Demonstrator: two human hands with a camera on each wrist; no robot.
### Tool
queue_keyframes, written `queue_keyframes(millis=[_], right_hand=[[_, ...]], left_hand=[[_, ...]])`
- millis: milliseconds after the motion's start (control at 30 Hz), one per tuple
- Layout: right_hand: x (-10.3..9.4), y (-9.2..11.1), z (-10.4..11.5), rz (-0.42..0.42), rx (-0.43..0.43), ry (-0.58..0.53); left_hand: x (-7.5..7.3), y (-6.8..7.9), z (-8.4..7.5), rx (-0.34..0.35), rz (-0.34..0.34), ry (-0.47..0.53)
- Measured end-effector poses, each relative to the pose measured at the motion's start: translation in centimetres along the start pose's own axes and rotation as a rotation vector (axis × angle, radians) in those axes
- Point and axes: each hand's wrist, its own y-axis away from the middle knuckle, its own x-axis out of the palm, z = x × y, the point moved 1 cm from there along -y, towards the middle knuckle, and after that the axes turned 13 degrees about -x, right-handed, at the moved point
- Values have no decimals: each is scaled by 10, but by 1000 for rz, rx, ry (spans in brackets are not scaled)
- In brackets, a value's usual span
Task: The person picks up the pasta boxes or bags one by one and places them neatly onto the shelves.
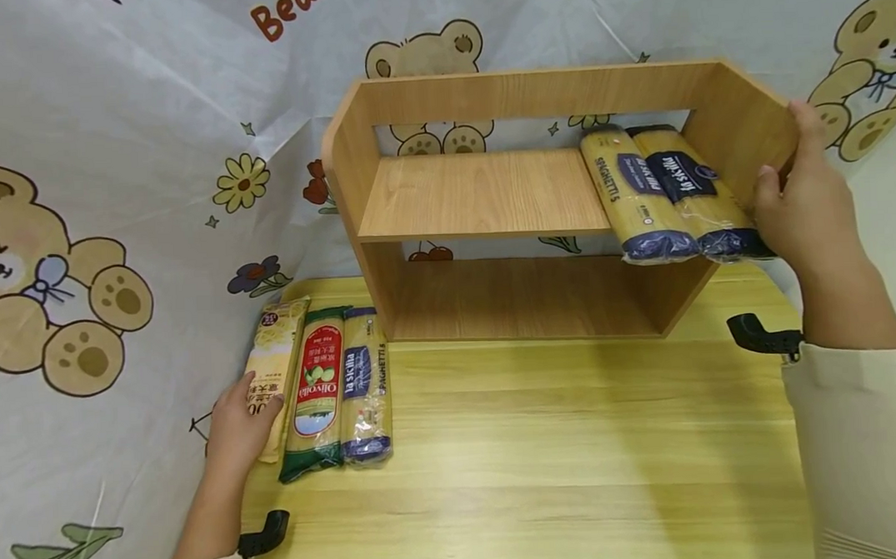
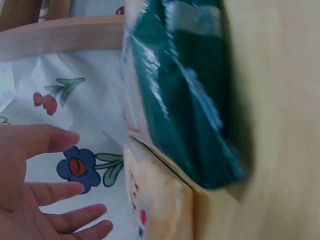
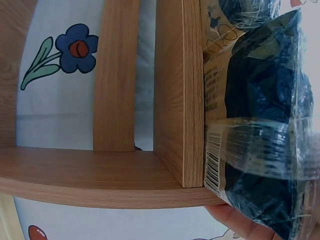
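Spaghetti packets, some shelved, some on the table: two la Sicilia packets [image 1: 643, 192] lie side by side at the right of the upper shelf [image 1: 477, 191].

The step in hand looks like settling the shelved pair while reaching for another packet. The right hand [image 1: 816, 205] is at the right side panel [image 1: 742, 129], beside the rightmost packet; whether it grips anything I cannot tell. The left hand [image 1: 238, 426], fingers spread and holding nothing, is at the cream pasta packet [image 1: 281, 341], leftmost on the table [image 1: 545, 442]; right of that lie the green-ended Olivoilà packet [image 1: 318, 364] and a third la Sicilia packet [image 1: 364, 379]. Lifting the cream packet would call for closing thumb and fingers around its sides.
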Motion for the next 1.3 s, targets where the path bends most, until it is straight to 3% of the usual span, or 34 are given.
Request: queue_keyframes(millis=[233, 533, 767, 1300], right_hand=[[2, 2, -2, 0, 17, -16], [4, 1, -3, -15, 26, -21], [5, -1, -2, -22, 22, -26], [3, -1, -3, -40, 30, -32]], left_hand=[[8, -7, 18, -32, 12, -85], [14, -12, 27, -67, -2, -138], [12, -16, 29, -50, -31, -176], [13, -23, 26, -44, -29, -204]])
